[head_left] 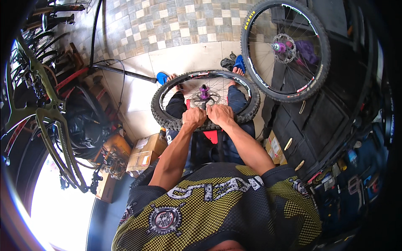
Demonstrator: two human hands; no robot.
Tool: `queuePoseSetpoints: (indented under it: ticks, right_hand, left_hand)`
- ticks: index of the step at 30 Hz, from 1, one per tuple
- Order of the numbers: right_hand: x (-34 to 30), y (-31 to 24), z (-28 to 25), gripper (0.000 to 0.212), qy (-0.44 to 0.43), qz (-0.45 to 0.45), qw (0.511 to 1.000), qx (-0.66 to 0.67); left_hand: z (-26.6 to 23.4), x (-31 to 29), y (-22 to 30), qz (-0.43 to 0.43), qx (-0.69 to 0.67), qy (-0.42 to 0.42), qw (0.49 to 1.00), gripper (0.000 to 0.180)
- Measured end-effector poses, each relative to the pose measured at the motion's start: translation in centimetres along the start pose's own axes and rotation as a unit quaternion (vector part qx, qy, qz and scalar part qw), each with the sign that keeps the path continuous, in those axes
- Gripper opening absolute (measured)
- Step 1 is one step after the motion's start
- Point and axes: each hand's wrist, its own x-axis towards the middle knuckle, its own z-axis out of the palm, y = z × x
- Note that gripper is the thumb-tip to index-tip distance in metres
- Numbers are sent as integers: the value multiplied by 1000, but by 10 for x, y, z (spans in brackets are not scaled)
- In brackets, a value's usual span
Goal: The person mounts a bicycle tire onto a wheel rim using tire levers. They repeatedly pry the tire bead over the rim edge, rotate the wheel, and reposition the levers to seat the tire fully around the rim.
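At the centre of the frame, a wheel (pixel 204 94) lies across the seated person's legs (pixel 238 100), which seem to bear its weight and spare the arms. The left hand (pixel 194 118) and right hand (pixel 220 114) are curled side by side on its near edge, probably to concentrate force there; their fingertips are hidden. A second wheel (pixel 285 49) stands apart, upper right.

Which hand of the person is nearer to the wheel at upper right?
Right. The right hand is below and left of this wheel in the picture; the left hand is farther left.
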Motion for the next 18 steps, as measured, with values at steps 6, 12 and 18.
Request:
queuePoseSetpoints:
  ticks: [6,12,18]
  right_hand:
    - [-15,-15,8,68,59,-11,998,30]
    - [2,-16,5,66,-4,6,1000,8]
    - [17,-20,3,54,-77,26,996,-44]
  left_hand:
    - [-5,-5,3,17,-24,16,999,53]
    - [1,11,-6,-11,-32,9,999,53]
    - [-7,19,-4,-50,-43,-14,998,54]
